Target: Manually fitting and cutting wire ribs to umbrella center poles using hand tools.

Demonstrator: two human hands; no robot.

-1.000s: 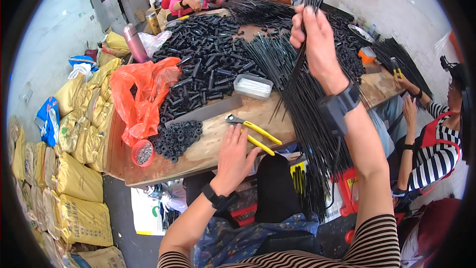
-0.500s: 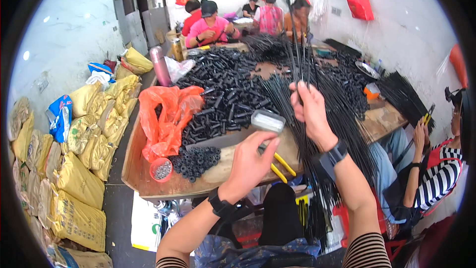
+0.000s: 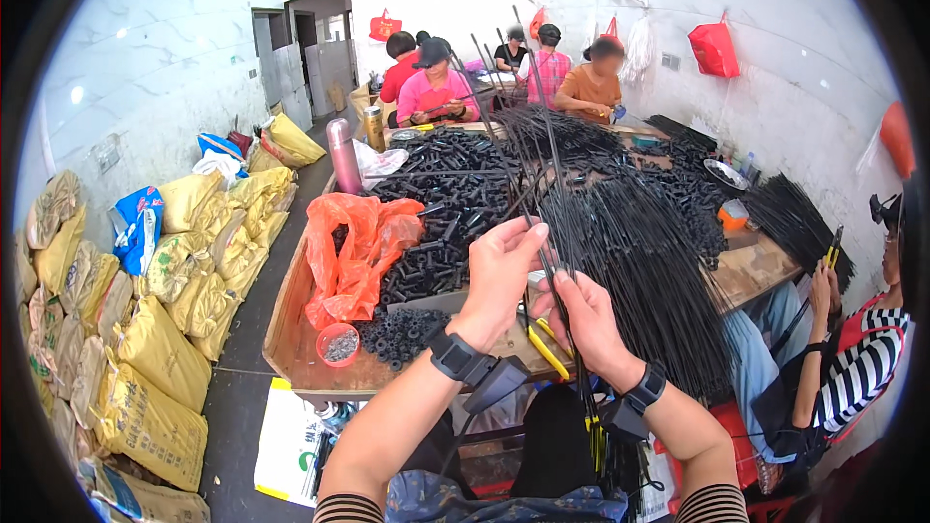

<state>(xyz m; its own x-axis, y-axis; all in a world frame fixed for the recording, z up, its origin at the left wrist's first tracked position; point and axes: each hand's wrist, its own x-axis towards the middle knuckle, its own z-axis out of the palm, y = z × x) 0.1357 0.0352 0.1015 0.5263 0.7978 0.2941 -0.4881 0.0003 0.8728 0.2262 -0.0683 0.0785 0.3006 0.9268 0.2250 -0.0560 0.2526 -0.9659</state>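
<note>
My left hand (image 3: 502,261) is raised over the near part of the table, its thumb and fingers pinched on thin black rods. Just lower and to the right, my right hand (image 3: 589,322) closes around the same few rods (image 3: 581,389), whose lower ends hang past the table edge. Their upper ends fan out above the table. Below my hands lie pliers with yellow handles (image 3: 548,353). A large heap of black rods (image 3: 644,276) spreads to the right, and short black plastic tubes (image 3: 450,244) are piled to the left.
An orange plastic bag (image 3: 356,257), small black rings (image 3: 399,334) and a red cup of small metal pieces (image 3: 338,345) lie at the table's left. A pink flask (image 3: 344,157) stands behind. Yellow sacks (image 3: 160,334) line the left floor. A co-worker (image 3: 852,368) sits close on the right.
My left hand has moved up from beside the pliers to pinch the rods. My right hand has come down with them, and their tops now spread apart. The view has shifted slightly.
</note>
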